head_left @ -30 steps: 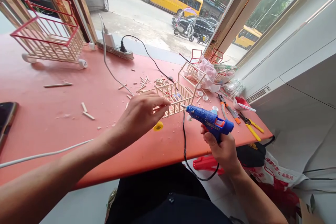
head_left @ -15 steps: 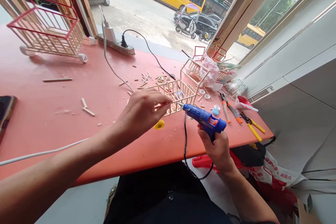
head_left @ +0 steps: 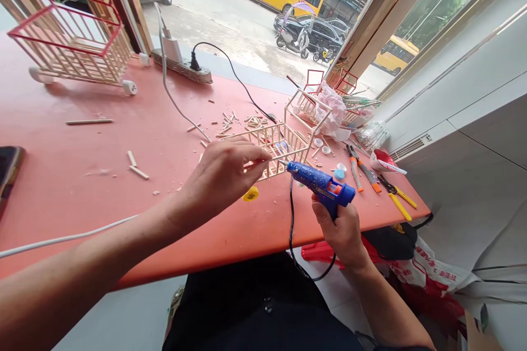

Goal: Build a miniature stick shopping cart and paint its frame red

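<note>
Wooden basket (head_left: 293, 153) partly behind left hand (head_left: 228, 173)

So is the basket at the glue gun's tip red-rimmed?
No, the stick basket there has a pale, wood-coloured rim.

The left hand (head_left: 230, 170) is palm down, its thumb and forefinger pinched together at the tips, the back of the hand uppermost. Behind that pinch the left forearm (head_left: 111, 255) slants back toward the body. The right hand (head_left: 340, 230), right of the pinch and nearer the body, is curled in a fist-like grip, thumb up. The right forearm (head_left: 382, 290) trails behind its grip.
</note>
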Demonstrator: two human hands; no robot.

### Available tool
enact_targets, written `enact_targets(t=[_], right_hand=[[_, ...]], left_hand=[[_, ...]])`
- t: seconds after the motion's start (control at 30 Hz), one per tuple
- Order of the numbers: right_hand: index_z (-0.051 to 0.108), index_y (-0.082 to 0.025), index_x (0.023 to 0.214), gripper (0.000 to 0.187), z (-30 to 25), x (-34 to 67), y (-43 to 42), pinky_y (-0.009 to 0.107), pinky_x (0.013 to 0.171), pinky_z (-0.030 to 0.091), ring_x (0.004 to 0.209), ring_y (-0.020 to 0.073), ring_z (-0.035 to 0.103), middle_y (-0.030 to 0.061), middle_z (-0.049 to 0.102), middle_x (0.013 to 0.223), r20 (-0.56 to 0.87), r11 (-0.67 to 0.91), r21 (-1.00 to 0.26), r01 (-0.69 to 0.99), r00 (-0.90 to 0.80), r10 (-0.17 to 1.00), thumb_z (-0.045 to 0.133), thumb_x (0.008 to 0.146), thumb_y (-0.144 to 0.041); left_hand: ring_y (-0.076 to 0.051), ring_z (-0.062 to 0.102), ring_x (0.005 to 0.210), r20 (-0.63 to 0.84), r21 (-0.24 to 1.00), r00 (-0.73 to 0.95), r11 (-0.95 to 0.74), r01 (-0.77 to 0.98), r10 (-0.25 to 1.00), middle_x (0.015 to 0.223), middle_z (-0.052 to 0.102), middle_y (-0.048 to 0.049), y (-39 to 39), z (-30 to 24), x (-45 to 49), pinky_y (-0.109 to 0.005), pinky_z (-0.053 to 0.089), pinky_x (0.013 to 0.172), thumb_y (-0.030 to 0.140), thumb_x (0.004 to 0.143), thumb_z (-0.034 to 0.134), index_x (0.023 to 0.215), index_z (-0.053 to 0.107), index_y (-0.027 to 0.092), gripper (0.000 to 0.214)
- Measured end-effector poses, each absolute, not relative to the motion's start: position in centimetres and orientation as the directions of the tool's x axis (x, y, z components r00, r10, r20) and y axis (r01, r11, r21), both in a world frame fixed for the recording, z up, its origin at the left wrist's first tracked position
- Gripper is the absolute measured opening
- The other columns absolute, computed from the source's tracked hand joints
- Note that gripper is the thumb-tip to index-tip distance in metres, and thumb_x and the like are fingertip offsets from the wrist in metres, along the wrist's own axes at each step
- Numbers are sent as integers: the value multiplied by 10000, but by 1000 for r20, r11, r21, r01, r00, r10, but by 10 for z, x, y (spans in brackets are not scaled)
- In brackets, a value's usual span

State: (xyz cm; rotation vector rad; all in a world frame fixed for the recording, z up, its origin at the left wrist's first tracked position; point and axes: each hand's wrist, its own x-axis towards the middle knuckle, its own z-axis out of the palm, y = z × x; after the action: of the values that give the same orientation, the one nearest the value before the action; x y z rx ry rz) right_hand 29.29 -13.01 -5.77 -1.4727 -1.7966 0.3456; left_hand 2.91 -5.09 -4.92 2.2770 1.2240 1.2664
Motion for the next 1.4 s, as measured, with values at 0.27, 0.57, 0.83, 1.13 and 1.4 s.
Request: enact_targets(t=[0.27,0.57,0.83,1.13,1.4], right_hand=[[740,-223,917,491,-58,292,-130,358,641,609,576,225,680,-8,608,557,361,265,-660,703,-13,932,656,996,-700],[704,-254,895,524,-56,292,-129,355,566,549,513,208,608,-15,577,536,370,277,-645,712,-26,929,619,991,-762],[697,-249,867,493,-54,290,-127,332,552,533,497,195,590,-24,565,531,365,280,-650,707,-33,931,623,1002,-717],[661,-243,829,477,-55,292,-128,310,518,496,482,174,564,-25,580,535,366,259,-643,720,-8,931,646,995,-690],[659,-239,844,527,-57,289,-128,305,511,488,463,170,558,-31,563,514,395,298,-617,728,-41,918,614,1003,-740]], left_hand=[[-219,779,777,569,582,259,-605,543,780,890,861,-54,-51,-49,28,-314,599,824,281,969,623,933,877,226,263],[-219,773,780,561,573,257,-593,565,787,862,849,-45,-51,-49,29,-310,586,804,282,964,614,920,871,238,264],[-208,759,745,581,567,267,-617,545,769,829,837,-43,-51,-49,29,-299,552,757,264,965,617,847,845,220,260],[-209,773,740,594,568,258,-624,537,762,809,842,-39,-51,-48,29,-295,545,735,260,950,629,828,840,224,246],[-205,795,759,615,561,261,-645,519,745,836,860,-38,-50,-50,29,-278,557,748,243,953,611,868,856,216,261]])
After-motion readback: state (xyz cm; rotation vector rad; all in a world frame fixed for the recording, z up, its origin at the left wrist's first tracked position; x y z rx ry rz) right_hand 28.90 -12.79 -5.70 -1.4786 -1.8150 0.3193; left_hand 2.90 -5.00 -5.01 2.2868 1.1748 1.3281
